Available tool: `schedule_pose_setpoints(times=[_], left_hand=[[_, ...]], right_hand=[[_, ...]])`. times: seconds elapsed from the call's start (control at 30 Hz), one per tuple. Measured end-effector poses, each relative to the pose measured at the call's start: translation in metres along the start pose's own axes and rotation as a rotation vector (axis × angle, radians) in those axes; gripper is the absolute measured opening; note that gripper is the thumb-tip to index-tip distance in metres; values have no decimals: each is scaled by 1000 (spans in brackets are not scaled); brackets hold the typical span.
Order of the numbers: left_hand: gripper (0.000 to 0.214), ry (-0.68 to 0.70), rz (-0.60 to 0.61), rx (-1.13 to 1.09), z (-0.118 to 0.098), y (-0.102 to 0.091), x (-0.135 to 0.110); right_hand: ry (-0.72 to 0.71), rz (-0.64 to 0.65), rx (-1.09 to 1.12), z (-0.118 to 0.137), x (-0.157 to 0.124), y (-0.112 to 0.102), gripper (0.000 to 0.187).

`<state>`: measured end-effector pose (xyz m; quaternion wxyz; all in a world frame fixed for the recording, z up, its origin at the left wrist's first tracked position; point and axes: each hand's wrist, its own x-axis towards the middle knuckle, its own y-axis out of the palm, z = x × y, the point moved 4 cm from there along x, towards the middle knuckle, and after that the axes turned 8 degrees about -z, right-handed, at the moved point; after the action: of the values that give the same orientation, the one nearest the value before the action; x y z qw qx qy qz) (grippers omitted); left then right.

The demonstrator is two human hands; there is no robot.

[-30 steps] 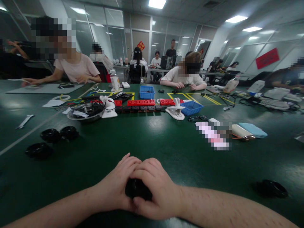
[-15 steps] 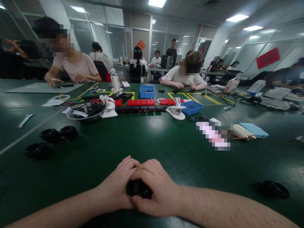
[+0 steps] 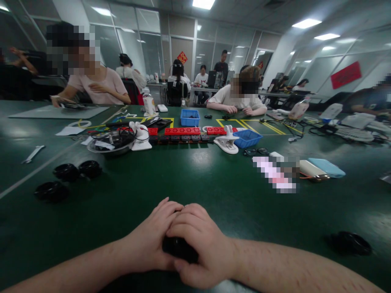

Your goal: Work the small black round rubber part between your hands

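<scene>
At the near middle of the table, a glossy black rounded part [image 3: 181,249] sits between both hands. My left hand [image 3: 148,234] is closed around its left side, fingers over the far side. My right hand [image 3: 203,240] curls over the top and right side, overlapping the left fingertips, with the thumb low in front. Much of the part is hidden, and its exact kind does not show. Black ring-shaped parts lie apart from the hands: one [image 3: 65,172], a second [image 3: 90,169] and a third [image 3: 51,192] at the left, another [image 3: 350,243] at the right.
Across the green table [image 3: 146,185] lie red and black socket strips [image 3: 182,131], a bowl of cables [image 3: 111,148], white clip stands [image 3: 226,143] and blue bins [image 3: 248,138]. A wrench [image 3: 33,154] lies left, a light-blue case [image 3: 326,167] right. People sit opposite.
The black part has turned between my hands; its round opening no longer shows. My right thumb has shifted slightly right and down. A person at the left has moved their hands.
</scene>
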<state>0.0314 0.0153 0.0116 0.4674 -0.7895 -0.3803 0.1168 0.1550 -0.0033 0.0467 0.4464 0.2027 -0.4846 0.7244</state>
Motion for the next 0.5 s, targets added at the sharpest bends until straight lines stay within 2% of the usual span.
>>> schedule_pose_setpoints(times=[0.17,0.27,0.4,0.5], left_hand=[[58,-33,-85,34,1,2,-4],[46,-38,-113,25,-1,4,-4],[33,-79,-86,-42,-2,2,0],[36,-99,-75,-98,-3,-1,3]], right_hand=[[224,19,-59,-11,-5,2,49],[284,69,-78,-14,-7,6,40],[261,72,-48,-12,-6,7,24],[178,51,-33,-9,-4,6,19]])
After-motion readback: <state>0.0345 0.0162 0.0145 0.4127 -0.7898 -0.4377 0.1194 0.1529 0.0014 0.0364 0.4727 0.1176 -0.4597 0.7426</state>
